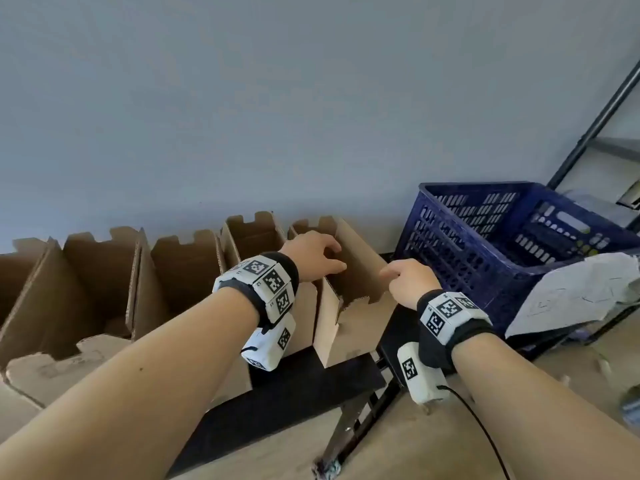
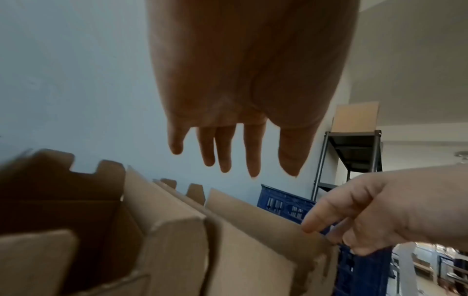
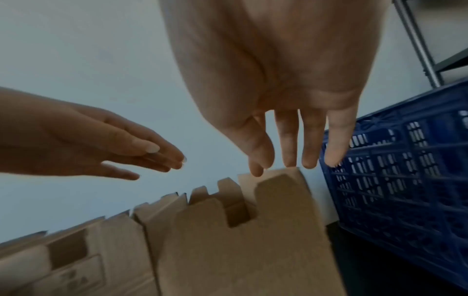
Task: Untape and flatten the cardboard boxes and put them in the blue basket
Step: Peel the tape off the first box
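Here, both hands hover over the rightmost open brown cardboard box [image 1: 349,296] in a row on a black bench [image 1: 294,393]. The left hand [image 1: 313,256], fingers loosely extended, holds nothing above its rim; the right hand [image 1: 407,280], equally relaxed and unladen, nears the box's right wall. The slotted blue plastic basket [image 1: 460,251] stands at three o'clock, just beside the box.

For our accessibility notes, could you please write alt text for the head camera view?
Two bare hands, the left hand and the right hand, reach with loosely curled fingers over the rightmost open brown cardboard box in a row against a grey wall. A dark blue slotted plastic basket stands just right of that box.
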Available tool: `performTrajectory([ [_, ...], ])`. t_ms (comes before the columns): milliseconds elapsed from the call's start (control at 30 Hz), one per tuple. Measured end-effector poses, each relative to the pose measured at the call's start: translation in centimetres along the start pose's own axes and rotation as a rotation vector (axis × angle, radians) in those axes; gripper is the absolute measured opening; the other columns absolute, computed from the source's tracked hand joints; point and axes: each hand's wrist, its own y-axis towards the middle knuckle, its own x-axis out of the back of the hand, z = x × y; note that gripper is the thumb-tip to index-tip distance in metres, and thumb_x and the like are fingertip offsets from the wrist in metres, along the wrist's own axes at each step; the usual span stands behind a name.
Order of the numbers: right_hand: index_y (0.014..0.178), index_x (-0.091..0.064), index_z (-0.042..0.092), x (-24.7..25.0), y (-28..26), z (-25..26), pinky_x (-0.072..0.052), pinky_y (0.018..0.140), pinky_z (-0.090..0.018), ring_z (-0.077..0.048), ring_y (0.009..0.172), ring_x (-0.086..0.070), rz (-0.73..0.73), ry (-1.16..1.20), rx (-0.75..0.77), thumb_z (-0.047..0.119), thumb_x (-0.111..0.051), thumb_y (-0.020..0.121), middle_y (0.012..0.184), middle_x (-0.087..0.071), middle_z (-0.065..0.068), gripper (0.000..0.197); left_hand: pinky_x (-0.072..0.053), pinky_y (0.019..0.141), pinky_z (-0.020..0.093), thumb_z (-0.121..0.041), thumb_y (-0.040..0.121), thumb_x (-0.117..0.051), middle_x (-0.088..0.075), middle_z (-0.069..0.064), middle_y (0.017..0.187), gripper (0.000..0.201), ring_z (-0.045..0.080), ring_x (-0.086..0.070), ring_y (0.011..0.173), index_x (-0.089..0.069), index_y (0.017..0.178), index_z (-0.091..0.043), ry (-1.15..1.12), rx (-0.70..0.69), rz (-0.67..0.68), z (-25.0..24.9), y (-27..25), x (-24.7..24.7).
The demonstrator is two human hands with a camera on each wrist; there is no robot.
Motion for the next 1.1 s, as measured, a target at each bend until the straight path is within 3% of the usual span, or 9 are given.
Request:
performTrajectory([
  [167, 0.132, -0.052, 0.025, -0.6, 1.6, -3.5, -0.046, 0.097, -0.033, -0.025, 0.118, -0.054, 0.035, 0.007, 0.009, 0.002, -0.049, 0.087, 0.136, -0.053, -0.005, 0.051, -0.035, 0.103, 0.028, -0.036, 0.092, -0.057, -0.053, -0.001, 0.135, 0.044, 0.015, -0.048, 0.125, -0.052, 0.131, -0.018, 0.024, 0.02, 0.15, -2.4, 2.0, -3.0],
  [267, 0.105, -0.067, 0.026, -0.8, 3.3, -4.9, -0.046, 0.095, -0.03, -0.022, 0.11, -0.059, 0.063, -0.002, 0.054, 0.007, -0.06, 0.084, 0.12, -0.064, -0.001, 0.029, -0.038, 0.101, 0.026, -0.039, 0.089, -0.06, -0.058, -0.002, 0.129, 0.046, 0.014, -0.053, 0.119, -0.055, 0.13, -0.018, 0.056, 0.057, 0.228, -3.6, 3.5, -4.6],
  [333, 0.092, -0.068, 0.028, -0.4, 4.6, -5.6, -0.047, 0.088, -0.028, -0.021, 0.103, -0.061, 0.099, -0.036, 0.086, 0.013, -0.068, 0.081, 0.112, -0.067, -0.001, 0.019, -0.04, 0.098, 0.026, -0.042, 0.087, -0.062, -0.06, -0.003, 0.125, 0.047, 0.013, -0.055, 0.115, -0.057, 0.127, -0.019, 0.088, 0.083, 0.244, -4.3, 4.7, -5.3],
  [467, 0.078, -0.065, 0.028, 1.2, 6.9, -6.3, -0.046, 0.078, -0.026, -0.017, 0.093, -0.061, 0.146, -0.035, 0.16, 0.016, -0.074, 0.077, 0.098, -0.068, 0.002, 0.015, -0.043, 0.099, 0.027, -0.049, 0.081, -0.066, -0.064, -0.007, 0.117, 0.048, 0.01, -0.057, 0.109, -0.062, 0.12, -0.021, 0.094, 0.128, 0.213, -5.5, 6.4, -5.6],
  [600, 0.077, -0.066, 0.028, 2.8, 8.4, -6.6, -0.045, 0.073, -0.026, -0.015, 0.084, -0.061, 0.133, 0.05, 0.237, 0.017, -0.072, 0.075, 0.086, -0.066, 0.005, 0.012, -0.046, 0.088, 0.023, -0.048, 0.078, -0.07, -0.067, -0.009, 0.1, 0.04, 0.008, -0.06, 0.095, -0.068, 0.108, -0.021, 0.132, 0.17, 0.189, -5.8, 6.9, -5.4],
  [733, 0.08, -0.066, 0.029, 4.4, 9.3, -5.9, -0.044, 0.076, -0.025, -0.014, 0.088, -0.061, 0.099, 0.135, 0.325, 0.02, -0.071, 0.074, 0.085, -0.066, 0.007, 0.011, -0.04, 0.06, 0.02, -0.034, 0.083, -0.066, -0.051, -0.011, 0.066, 0.017, 0.009, -0.051, 0.068, -0.071, 0.092, -0.02, 0.169, 0.166, 0.057, -6.5, 6.9, -4.9],
  [833, 0.085, -0.065, 0.029, 5.5, 9.8, -5.2, -0.046, 0.081, -0.025, -0.012, 0.091, -0.06, 0.026, 0.224, 0.363, 0.018, -0.07, 0.076, 0.091, -0.065, 0.008, 0.015, -0.043, 0.067, 0.025, -0.028, 0.084, -0.065, -0.054, -0.009, 0.069, 0.008, 0.012, -0.054, 0.076, -0.068, 0.083, -0.021, 0.111, 0.173, -0.094, -7.1, 6.8, -4.2],
  [1000, 0.11, -0.059, 0.024, 7.4, 10.3, -5.2, -0.044, 0.062, -0.02, -0.017, 0.09, -0.063, -0.063, 0.525, 0.342, 0.009, -0.06, 0.084, 0.102, -0.065, 0.001, 0.031, -0.051, 0.08, 0.032, -0.024, 0.084, -0.066, -0.066, 0.003, 0.087, 0.013, 0.019, -0.063, 0.085, -0.066, 0.089, -0.012, -0.192, 0.231, -0.329, -7.6, 6.6, -2.6],
  [1100, 0.104, -0.062, 0.026, 7.6, 10.7, -6.0, -0.041, 0.071, -0.023, -0.015, 0.093, -0.061, -0.037, 0.49, 0.336, 0.009, -0.059, 0.085, 0.106, -0.066, 0.002, 0.026, -0.051, 0.076, 0.023, -0.021, 0.086, -0.067, -0.067, 0.0, 0.087, 0.014, 0.012, -0.062, 0.081, -0.068, 0.095, -0.011, -0.403, 0.291, -0.429, -7.4, 6.5, -2.0],
])
